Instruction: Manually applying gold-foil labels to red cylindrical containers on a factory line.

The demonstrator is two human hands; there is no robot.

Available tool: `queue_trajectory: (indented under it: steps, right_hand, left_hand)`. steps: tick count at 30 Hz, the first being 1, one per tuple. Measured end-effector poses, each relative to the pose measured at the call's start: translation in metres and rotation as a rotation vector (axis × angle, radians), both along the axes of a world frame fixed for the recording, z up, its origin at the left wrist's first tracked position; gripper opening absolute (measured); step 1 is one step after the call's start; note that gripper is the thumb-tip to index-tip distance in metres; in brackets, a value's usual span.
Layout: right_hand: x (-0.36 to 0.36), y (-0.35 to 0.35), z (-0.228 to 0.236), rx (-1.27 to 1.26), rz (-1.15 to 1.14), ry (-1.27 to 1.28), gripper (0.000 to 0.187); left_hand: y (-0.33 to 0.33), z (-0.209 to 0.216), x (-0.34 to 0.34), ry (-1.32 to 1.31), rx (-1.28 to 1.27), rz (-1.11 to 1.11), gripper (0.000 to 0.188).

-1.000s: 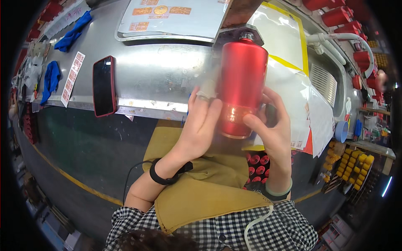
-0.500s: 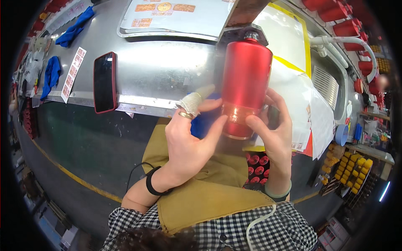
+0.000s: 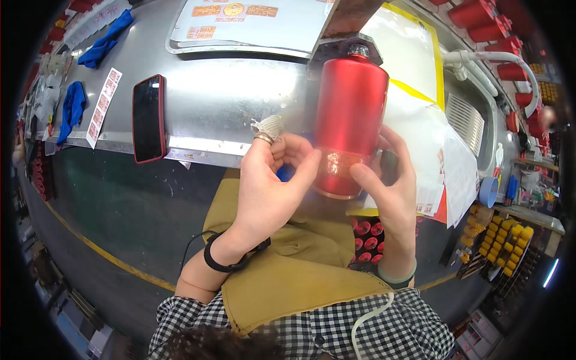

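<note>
A matte red bottle (image 3: 351, 108) stands out from a metal bracket (image 3: 342, 30), its dark neck end against the bracket. Around its nearer end lies a shiny gold-patterned label (image 3: 337, 163). My right hand (image 3: 393, 180) wraps the bottle from the right, thumb pressed on the label and fingers behind. At the label's left edge, my left hand (image 3: 273, 177) has its thumb and curled fingers brought together; what lies between them, if anything, is too small to make out. One left finger wears a whitish wrap (image 3: 269, 126) and a ring.
On the metal bench (image 3: 240, 90) lie a phone (image 3: 148, 117), a sticker strip (image 3: 103, 108), blue cloths (image 3: 73, 111) and a tray (image 3: 258, 45) with gold labels. White sheets (image 3: 420, 156) cover the right side. Red bottles (image 3: 366, 243) stand below. A sink (image 3: 468, 123) is at right.
My left fingers, earlier stretched toward the bottle's left side, have curled in and drawn slightly left. The right hand still grips the bottle, which has barely moved.
</note>
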State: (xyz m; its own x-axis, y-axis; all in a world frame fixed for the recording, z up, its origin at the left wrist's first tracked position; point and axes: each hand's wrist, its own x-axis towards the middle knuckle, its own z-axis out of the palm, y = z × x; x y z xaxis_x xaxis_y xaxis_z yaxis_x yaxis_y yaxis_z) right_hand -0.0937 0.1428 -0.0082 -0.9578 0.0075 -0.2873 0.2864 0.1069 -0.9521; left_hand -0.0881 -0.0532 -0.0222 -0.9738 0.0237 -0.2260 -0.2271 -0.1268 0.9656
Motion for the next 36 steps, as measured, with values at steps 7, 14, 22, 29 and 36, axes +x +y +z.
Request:
queue_trajectory:
  steps: [7, 14, 22, 29, 36]
  right_hand:
    - [0.001, 0.0, -0.004, 0.015, -0.008, 0.027, 0.078]
    - [0.001, 0.0, -0.006, -0.018, -0.008, 0.02, 0.078]
    - [0.001, 0.001, -0.005, 0.014, -0.007, 0.029, 0.078]
    - [0.0, -0.001, -0.002, 0.042, -0.004, 0.026, 0.078]
    - [0.0, -0.002, -0.002, -0.012, -0.022, 0.016, 0.077]
  left_hand:
    - [0.001, 0.0, -0.003, -0.031, 0.006, -0.029, 0.051]
    - [0.0, 0.002, -0.003, -0.047, 0.002, -0.033, 0.053]
    - [-0.004, -0.008, -0.001, 0.039, -0.047, -0.081, 0.055]
    - [0.018, -0.023, -0.004, 0.34, -0.351, -0.158, 0.06]
    - [0.016, -0.029, -0.005, 0.314, -0.236, -0.172, 0.069]
